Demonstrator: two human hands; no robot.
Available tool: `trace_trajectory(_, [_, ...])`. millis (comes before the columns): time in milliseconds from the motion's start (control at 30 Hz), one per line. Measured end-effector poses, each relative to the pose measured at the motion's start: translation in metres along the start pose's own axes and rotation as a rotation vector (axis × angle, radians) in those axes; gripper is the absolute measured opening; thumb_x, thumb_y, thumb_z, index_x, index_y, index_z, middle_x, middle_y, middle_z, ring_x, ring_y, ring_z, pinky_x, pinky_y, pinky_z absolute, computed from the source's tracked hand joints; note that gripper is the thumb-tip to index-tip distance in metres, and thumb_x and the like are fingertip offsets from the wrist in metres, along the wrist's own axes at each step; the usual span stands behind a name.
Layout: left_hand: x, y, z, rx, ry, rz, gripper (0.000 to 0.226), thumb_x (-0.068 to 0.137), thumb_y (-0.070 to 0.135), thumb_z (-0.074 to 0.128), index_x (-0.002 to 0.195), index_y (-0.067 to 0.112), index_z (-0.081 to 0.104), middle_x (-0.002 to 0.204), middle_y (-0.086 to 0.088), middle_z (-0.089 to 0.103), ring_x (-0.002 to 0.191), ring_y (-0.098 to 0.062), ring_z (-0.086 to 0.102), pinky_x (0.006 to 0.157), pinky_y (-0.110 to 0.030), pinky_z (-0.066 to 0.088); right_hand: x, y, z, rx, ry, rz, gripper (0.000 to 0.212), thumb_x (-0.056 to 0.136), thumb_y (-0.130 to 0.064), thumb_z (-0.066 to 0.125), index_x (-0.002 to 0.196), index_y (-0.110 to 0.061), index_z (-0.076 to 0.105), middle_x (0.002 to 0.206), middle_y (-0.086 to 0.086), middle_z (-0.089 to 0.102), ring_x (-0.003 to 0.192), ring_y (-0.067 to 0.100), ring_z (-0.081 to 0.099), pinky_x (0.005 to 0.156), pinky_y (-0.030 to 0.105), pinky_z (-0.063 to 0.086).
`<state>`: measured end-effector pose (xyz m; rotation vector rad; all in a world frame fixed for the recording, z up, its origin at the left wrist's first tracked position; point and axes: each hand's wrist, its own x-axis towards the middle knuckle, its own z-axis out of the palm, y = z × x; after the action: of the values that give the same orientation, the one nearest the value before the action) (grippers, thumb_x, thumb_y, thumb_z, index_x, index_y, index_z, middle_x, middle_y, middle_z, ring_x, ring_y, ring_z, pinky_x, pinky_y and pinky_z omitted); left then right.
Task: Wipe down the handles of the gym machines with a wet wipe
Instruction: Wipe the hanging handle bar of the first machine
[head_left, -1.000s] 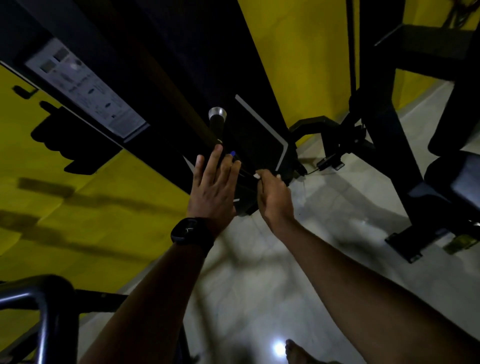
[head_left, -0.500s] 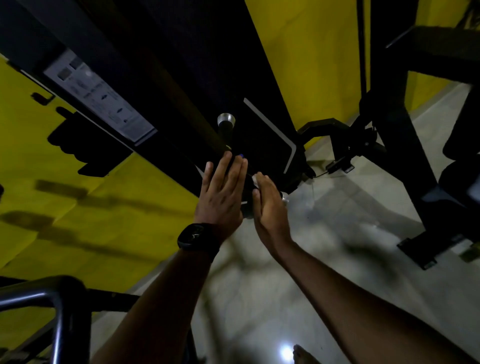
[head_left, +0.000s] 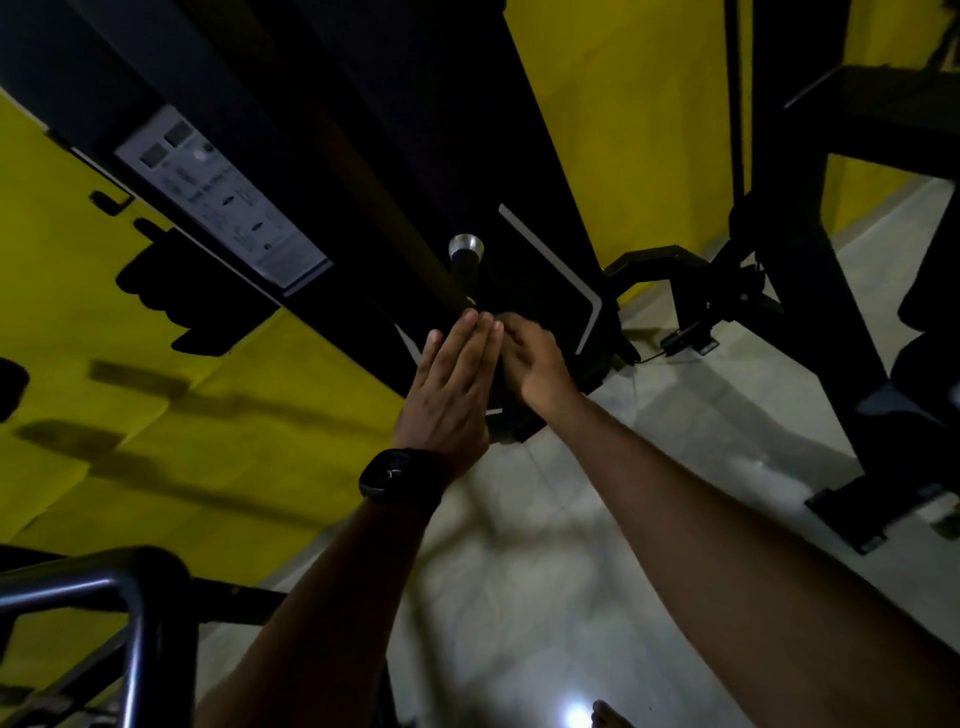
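A grey rail (head_left: 122, 587) crosses the near left corner. Both forearms reach away over the pale floor (head_left: 597, 545), the left one wearing a black watch (head_left: 397, 475). The left hand (head_left: 447, 395) lies flat, fingers (head_left: 470, 338) straight and together, tips at the foot of the handle (head_left: 466, 265). The right hand (head_left: 535, 364), just right of it, is blurred; whether its fingers clamp anything I cannot tell. The black, silver-capped handle juts from the dark machine (head_left: 415, 104), a yellow wall (head_left: 623, 130) behind.

Handle (head_left: 466, 267) boxed in: black column (head_left: 363, 130) tight on left, white-edged panel (head_left: 550, 291) just right, left hand (head_left: 447, 395) and right hand (head_left: 537, 364) crowding base. Open floor (head_left: 519, 571) between forearms. Grey rail (head_left: 130, 597) blocks lower left; bracket arm (head_left: 649, 262) and frame leg (head_left: 810, 338) block right. Yellow wall (head_left: 156, 415) closes left.
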<state>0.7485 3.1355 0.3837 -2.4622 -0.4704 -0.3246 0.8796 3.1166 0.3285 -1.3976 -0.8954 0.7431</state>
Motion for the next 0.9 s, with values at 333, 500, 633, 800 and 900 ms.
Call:
trace_trajectory(333, [0.0, 0.0, -0.001, 0.011, -0.025, 0.013, 0.069, 0.081, 0.011, 0.034, 0.15, 0.003, 0.028, 0.155, -0.014, 0.03, 0.148, -0.03, 0.02, 0.125, -0.039, -0.005, -0.036, 0.014, 0.007, 0.081, 0.111, -0.109, 0.029, 0.106, -0.025, 0.042, 0.127, -0.019, 0.061, 0.114, 0.003, 0.066, 0.106, 0.016, 0.062, 0.089, 0.035, 0.053])
trace_trajectory(500, [0.001, 0.003, -0.004, 0.02, -0.032, 0.027, 0.069, 0.08, 0.01, 0.032, 0.149, 0.002, 0.029, 0.154, -0.013, 0.026, 0.147, -0.031, 0.02, 0.125, -0.04, -0.006, 0.007, -0.002, -0.023, -0.024, -0.162, 0.145, 0.036, 0.104, -0.036, 0.043, 0.105, -0.011, 0.068, 0.106, 0.012, 0.067, 0.102, 0.028, 0.063, 0.093, 0.045, 0.051])
trace_trajectory(633, [-0.001, 0.003, -0.004, 0.008, -0.019, 0.036, 0.066, 0.083, 0.013, 0.034, 0.148, 0.002, 0.031, 0.154, -0.014, 0.032, 0.147, -0.032, 0.022, 0.125, -0.04, -0.006, -0.03, 0.011, 0.003, -0.004, 0.095, 0.019, 0.032, 0.107, -0.035, 0.039, 0.118, -0.018, 0.063, 0.105, 0.002, 0.066, 0.1, 0.018, 0.063, 0.083, 0.028, 0.051])
trace_trajectory(800, [0.0, 0.002, -0.009, -0.028, -0.015, 0.055, 0.066, 0.082, 0.011, 0.031, 0.147, 0.001, 0.03, 0.151, -0.021, 0.044, 0.145, -0.032, 0.023, 0.124, -0.039, -0.005, -0.064, 0.05, 0.036, -0.068, 0.23, -0.239, 0.048, 0.107, -0.01, 0.043, 0.154, -0.009, 0.031, 0.162, 0.008, 0.028, 0.152, 0.013, 0.018, 0.122, 0.028, 0.023])
trace_trajectory(900, [-0.002, -0.002, -0.013, -0.076, -0.004, 0.095, 0.063, 0.084, 0.013, 0.029, 0.146, -0.002, 0.032, 0.151, -0.024, 0.044, 0.145, -0.032, 0.024, 0.124, -0.038, 0.0, -0.072, 0.048, 0.055, -0.19, 0.286, -0.287, 0.052, 0.109, -0.013, 0.031, 0.158, -0.006, 0.015, 0.167, 0.006, 0.006, 0.154, 0.013, 0.002, 0.125, 0.035, 0.013])
